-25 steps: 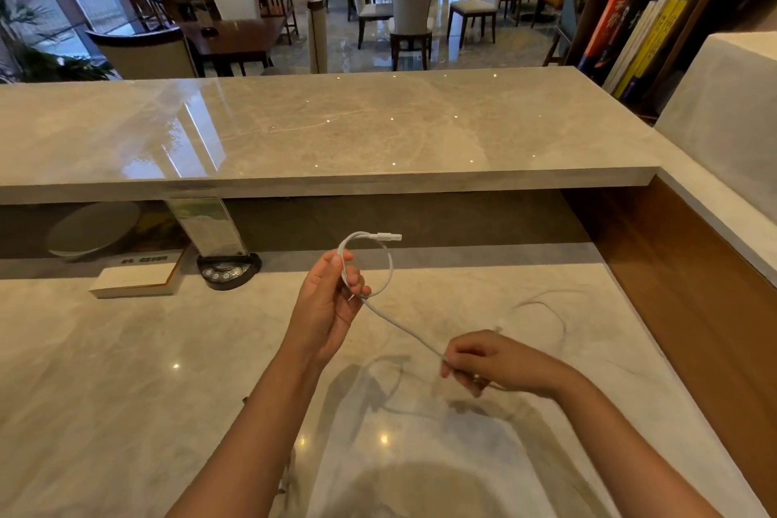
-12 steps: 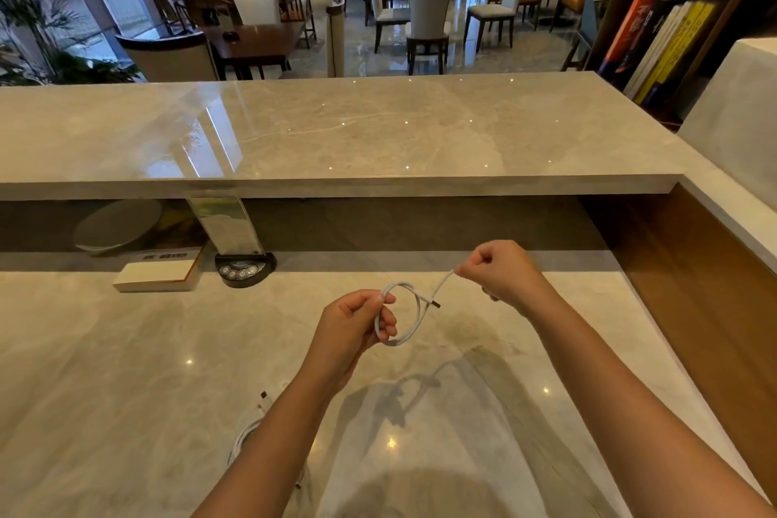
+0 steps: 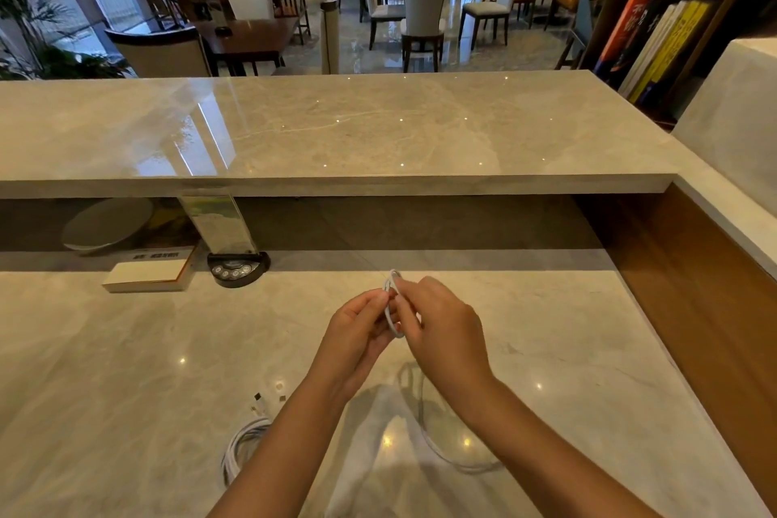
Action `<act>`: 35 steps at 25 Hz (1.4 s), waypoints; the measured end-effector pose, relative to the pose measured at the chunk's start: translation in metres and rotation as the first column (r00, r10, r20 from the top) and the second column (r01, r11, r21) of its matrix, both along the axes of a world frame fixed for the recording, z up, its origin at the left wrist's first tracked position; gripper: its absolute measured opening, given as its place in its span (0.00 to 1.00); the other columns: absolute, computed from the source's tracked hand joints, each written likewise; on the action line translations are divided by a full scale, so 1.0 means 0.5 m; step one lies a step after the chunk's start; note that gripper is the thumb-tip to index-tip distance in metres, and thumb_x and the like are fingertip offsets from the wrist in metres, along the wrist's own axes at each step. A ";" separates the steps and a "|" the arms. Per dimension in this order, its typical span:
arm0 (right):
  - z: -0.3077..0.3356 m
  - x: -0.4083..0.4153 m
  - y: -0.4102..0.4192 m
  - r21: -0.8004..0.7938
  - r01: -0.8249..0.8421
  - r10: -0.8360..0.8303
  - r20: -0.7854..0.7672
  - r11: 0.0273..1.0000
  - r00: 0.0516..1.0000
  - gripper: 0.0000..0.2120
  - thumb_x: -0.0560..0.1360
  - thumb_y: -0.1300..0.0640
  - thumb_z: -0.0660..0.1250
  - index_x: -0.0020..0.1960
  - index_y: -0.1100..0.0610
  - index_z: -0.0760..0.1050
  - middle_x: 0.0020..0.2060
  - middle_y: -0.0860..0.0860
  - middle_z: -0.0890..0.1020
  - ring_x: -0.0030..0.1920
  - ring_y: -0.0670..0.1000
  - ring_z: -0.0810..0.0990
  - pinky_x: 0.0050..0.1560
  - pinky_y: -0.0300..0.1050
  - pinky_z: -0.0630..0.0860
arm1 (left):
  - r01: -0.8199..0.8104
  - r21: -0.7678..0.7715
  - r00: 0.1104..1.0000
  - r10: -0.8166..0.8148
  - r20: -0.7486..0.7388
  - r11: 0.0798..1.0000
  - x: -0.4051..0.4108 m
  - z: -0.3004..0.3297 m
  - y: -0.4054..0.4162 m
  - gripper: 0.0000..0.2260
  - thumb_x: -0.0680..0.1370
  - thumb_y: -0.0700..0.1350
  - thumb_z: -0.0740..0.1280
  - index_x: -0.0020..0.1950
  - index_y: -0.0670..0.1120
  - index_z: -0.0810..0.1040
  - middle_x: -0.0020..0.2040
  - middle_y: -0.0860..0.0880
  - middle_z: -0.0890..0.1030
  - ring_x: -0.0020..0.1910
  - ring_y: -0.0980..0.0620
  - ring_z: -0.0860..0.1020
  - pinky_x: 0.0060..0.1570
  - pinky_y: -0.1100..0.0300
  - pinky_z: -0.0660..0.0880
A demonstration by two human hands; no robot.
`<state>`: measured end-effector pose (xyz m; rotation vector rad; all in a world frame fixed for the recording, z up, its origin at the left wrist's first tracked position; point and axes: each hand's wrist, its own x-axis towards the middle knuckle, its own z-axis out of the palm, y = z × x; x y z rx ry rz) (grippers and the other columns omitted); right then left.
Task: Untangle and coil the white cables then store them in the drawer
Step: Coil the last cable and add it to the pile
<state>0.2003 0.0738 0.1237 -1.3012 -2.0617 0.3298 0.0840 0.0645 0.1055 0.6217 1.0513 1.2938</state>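
Above the marble desk, my left hand (image 3: 357, 328) and my right hand (image 3: 441, 332) meet, both pinching a small coil of white cable (image 3: 392, 286). Its loops show between the fingertips and stand upright. The cable's loose tail (image 3: 445, 450) hangs down and curves across the desk under my right forearm. A second white cable (image 3: 241, 444) lies coiled on the desk beside my left forearm, its plug ends (image 3: 269, 395) pointing away from me. No drawer is in view.
A raised marble counter (image 3: 336, 130) runs across the back. Under its overhang sit a white box (image 3: 147, 275), a black round device (image 3: 237, 267) and a clear sign holder (image 3: 218, 223). A wooden side panel (image 3: 693, 286) bounds the desk on the right.
My right hand came from out on the cable back to my left hand. The single open loop has become a tighter coil held by both hands.
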 end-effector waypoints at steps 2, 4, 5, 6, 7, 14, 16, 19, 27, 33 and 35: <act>-0.020 -0.001 -0.020 0.166 -0.020 -0.002 0.135 0.986 0.991 0.17 0.74 0.55 0.67 0.62 0.56 0.76 0.36 0.49 0.78 0.26 0.43 0.71 0.22 0.32 0.63 | -0.013 0.011 0.991 0.011 0.133 1.000 -0.001 0.007 -0.001 0.11 0.80 0.40 0.59 0.54 0.40 0.80 0.48 0.42 0.84 0.49 0.50 0.82 0.50 0.58 0.79; -0.034 -0.004 -0.029 0.226 -0.016 -0.033 0.215 0.974 0.976 0.26 0.69 0.57 0.73 0.66 0.56 0.72 0.36 0.50 0.76 0.26 0.42 0.63 0.23 0.32 0.58 | -0.032 0.008 0.977 0.030 0.210 0.999 -0.001 0.014 -0.004 0.11 0.80 0.40 0.58 0.52 0.40 0.80 0.47 0.42 0.85 0.48 0.50 0.83 0.47 0.59 0.81; -0.038 -0.006 -0.031 0.218 -0.013 -0.040 0.237 0.976 0.971 0.31 0.67 0.58 0.75 0.68 0.56 0.70 0.37 0.50 0.76 0.27 0.42 0.63 0.24 0.32 0.58 | -0.042 0.001 0.974 0.041 0.224 0.999 0.000 0.018 -0.004 0.11 0.80 0.40 0.58 0.52 0.40 0.80 0.46 0.42 0.85 0.46 0.50 0.84 0.44 0.60 0.81; -0.042 -0.007 -0.032 0.205 -0.008 -0.045 0.250 0.979 0.967 0.35 0.65 0.59 0.76 0.69 0.55 0.68 0.38 0.51 0.75 0.26 0.43 0.64 0.23 0.33 0.58 | -0.054 -0.008 0.972 0.054 0.230 0.999 0.001 0.020 -0.005 0.11 0.80 0.40 0.58 0.51 0.39 0.80 0.45 0.43 0.85 0.45 0.51 0.84 0.41 0.60 0.81; -0.046 -0.008 -0.033 0.189 -0.009 -0.040 0.255 0.982 0.966 0.36 0.65 0.60 0.76 0.71 0.54 0.66 0.39 0.51 0.75 0.26 0.44 0.66 0.23 0.33 0.59 | -0.069 -0.013 0.968 0.071 0.240 0.998 0.002 0.021 -0.005 0.11 0.80 0.40 0.57 0.51 0.39 0.80 0.44 0.43 0.85 0.44 0.51 0.84 0.40 0.61 0.81; -0.071 0.050 -0.040 -0.388 -0.332 0.271 -0.205 0.859 0.940 0.12 0.79 0.56 0.59 0.61 0.47 0.70 0.34 0.44 0.74 0.34 0.45 0.74 0.37 0.41 0.74 | -0.157 -0.041 0.868 0.158 0.470 0.987 -0.050 0.031 0.031 0.11 0.81 0.42 0.55 0.47 0.42 0.76 0.29 0.51 0.77 0.27 0.58 0.77 0.33 0.65 0.78; -0.066 0.089 -0.014 -0.551 -0.404 0.303 -0.269 0.730 0.914 0.07 0.79 0.56 0.60 0.46 0.52 0.77 0.28 0.44 0.75 0.31 0.45 0.75 0.37 0.39 0.73 | -0.146 -0.040 0.859 0.147 0.491 0.988 -0.064 0.025 0.032 0.11 0.81 0.42 0.54 0.48 0.42 0.74 0.27 0.52 0.75 0.25 0.59 0.75 0.31 0.66 0.77; -0.045 0.151 0.027 -0.740 -0.450 0.279 -0.354 0.500 0.893 0.12 0.78 0.60 0.60 0.39 0.54 0.78 0.24 0.43 0.73 0.27 0.45 0.71 0.33 0.38 0.70 | -0.109 -0.027 0.880 0.109 0.462 0.994 -0.071 0.019 0.031 0.11 0.82 0.43 0.52 0.49 0.42 0.73 0.26 0.52 0.73 0.22 0.59 0.71 0.28 0.67 0.74; 0.008 0.218 0.122 -0.736 -0.024 0.121 0.080 0.676 0.989 0.15 0.71 0.49 0.71 0.33 0.58 0.75 0.26 0.50 0.72 0.28 0.47 0.69 0.33 0.40 0.69 | 0.247 0.053 0.947 -0.253 0.199 0.968 -0.063 0.017 0.009 0.08 0.77 0.42 0.57 0.45 0.41 0.74 0.28 0.51 0.71 0.22 0.59 0.67 0.28 0.65 0.74; 0.054 0.138 0.135 -0.480 0.151 -0.030 0.249 0.864 0.968 0.15 0.71 0.50 0.71 0.34 0.59 0.73 0.28 0.53 0.74 0.29 0.49 0.71 0.32 0.43 0.68 | 0.392 -0.003 0.920 -0.392 -0.028 0.920 -0.030 0.011 -0.004 0.11 0.80 0.38 0.55 0.43 0.40 0.76 0.29 0.49 0.72 0.24 0.55 0.69 0.36 0.58 0.78; 0.056 0.104 0.122 -0.407 0.147 -0.055 0.228 0.902 0.972 0.14 0.74 0.52 0.66 0.37 0.62 0.75 0.32 0.56 0.78 0.31 0.51 0.72 0.33 0.44 0.68 | 0.354 -0.043 0.927 -0.357 -0.117 0.934 -0.021 0.009 -0.006 0.11 0.80 0.38 0.55 0.44 0.40 0.76 0.30 0.48 0.73 0.25 0.54 0.71 0.39 0.57 0.79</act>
